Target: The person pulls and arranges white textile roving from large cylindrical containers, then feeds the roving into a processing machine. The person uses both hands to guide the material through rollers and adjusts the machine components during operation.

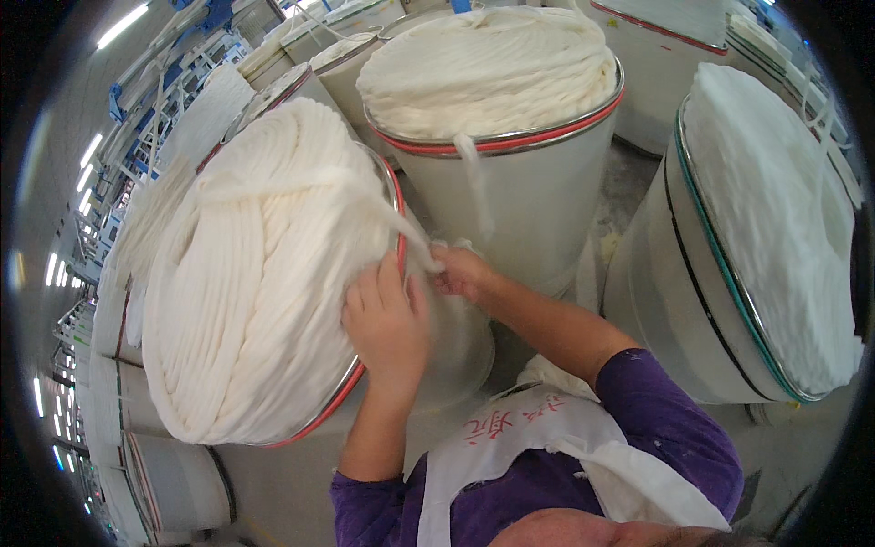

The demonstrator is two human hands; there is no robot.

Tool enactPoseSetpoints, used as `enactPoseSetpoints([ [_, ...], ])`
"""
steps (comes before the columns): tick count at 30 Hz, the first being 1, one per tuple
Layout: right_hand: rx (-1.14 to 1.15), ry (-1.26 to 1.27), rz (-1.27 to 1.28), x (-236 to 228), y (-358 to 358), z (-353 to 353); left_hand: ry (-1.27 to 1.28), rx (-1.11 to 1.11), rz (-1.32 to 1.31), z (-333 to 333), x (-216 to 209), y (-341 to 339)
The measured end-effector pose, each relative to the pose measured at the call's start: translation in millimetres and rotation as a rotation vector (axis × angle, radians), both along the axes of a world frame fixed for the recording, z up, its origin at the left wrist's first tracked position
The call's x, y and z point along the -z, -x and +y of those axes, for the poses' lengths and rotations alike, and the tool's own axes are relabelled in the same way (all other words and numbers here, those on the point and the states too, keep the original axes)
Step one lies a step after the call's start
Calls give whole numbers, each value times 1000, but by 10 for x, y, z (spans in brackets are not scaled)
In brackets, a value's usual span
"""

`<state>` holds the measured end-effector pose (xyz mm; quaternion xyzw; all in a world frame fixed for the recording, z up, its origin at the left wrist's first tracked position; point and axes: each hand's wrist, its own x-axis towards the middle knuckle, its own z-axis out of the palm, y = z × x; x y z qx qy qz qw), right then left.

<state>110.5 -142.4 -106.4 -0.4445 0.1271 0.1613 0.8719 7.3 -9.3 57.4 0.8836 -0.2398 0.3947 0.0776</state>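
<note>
A thick coil of white fibre sliver [246, 273] bulges above the red-banded rim of a tall can [447, 351] in front of me, to the left. From it a loose sliver strand [406, 228] crosses the rim to my right hand [458, 272], whose fingers pinch it just outside the can. My left hand [385, 314] lies against the coil's right edge and the rim, fingers stretched out and slightly bent, with nothing seen in them. The fingertips of my right hand are partly hidden by fibre.
Behind stands another full can [510, 191] with a red-banded rim and a sliver end [474, 178] hanging down its side. To the right is a green-rimmed can [679, 273] heaped with white fibre. More cans [178, 479] and machine frames line the left.
</note>
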Motion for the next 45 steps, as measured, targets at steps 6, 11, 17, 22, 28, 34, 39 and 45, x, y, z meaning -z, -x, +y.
enactPoseSetpoints([
  [6, 167, 384, -797, 822, 192, -327, 338, 582, 260, -706, 254, -84],
  [11, 315, 535, 49, 1350, 858, -843, 1070, 523, 915, -1420, 820, -767],
  [17, 391, 752, 251, 1543, 1147, -1578, 1302, 236, 925, -1741, 1593, -1480],
  [22, 164, 676, -87, 1202, 1345, -1894, 1392, 335, 1083, -1636, 1766, -1580],
  [28, -478, 829, -39, 1237, 2405, -2171, 1219, 293, 1308, -1341, 1434, -1092],
  [34, -947, 1465, -611, 2013, 2608, -2232, 1211, 628, 1244, -1195, 1108, -590],
  [39, -365, 1563, -935, 431, 1192, -2255, 974, 468, 1151, -1034, 1037, -517],
  [45, 169, 1895, -987, -1873, 105, -2326, 676, 213, 396, -1201, 777, -1025],
])
